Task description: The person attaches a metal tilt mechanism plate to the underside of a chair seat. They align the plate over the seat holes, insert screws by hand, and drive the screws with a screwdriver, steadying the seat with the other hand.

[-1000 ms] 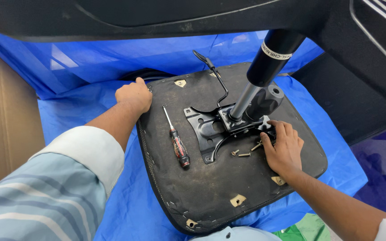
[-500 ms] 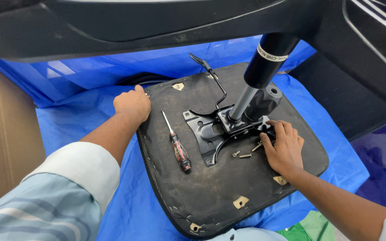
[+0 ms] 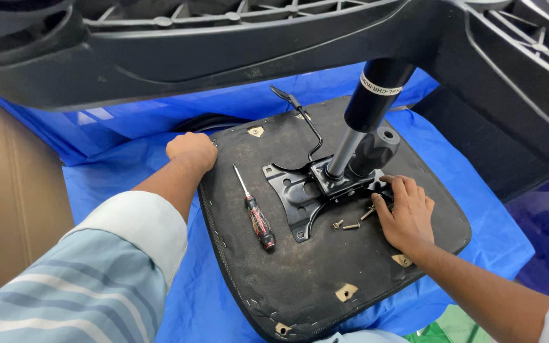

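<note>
Meanwhile, little has shifted — left hand (image 3: 192, 150) stays clenched on the upturned black fabric-covered seat base (image 3: 325, 273), right hand's (image 3: 406, 213) fingers still work the black metal bracket plate (image 3: 297, 194) — nothing grasped.

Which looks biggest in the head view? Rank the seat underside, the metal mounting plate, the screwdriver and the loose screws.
1. Seat underside
2. Metal mounting plate
3. Screwdriver
4. Loose screws
All lie on the seat at similar distance, so the ranking is safe.
</note>
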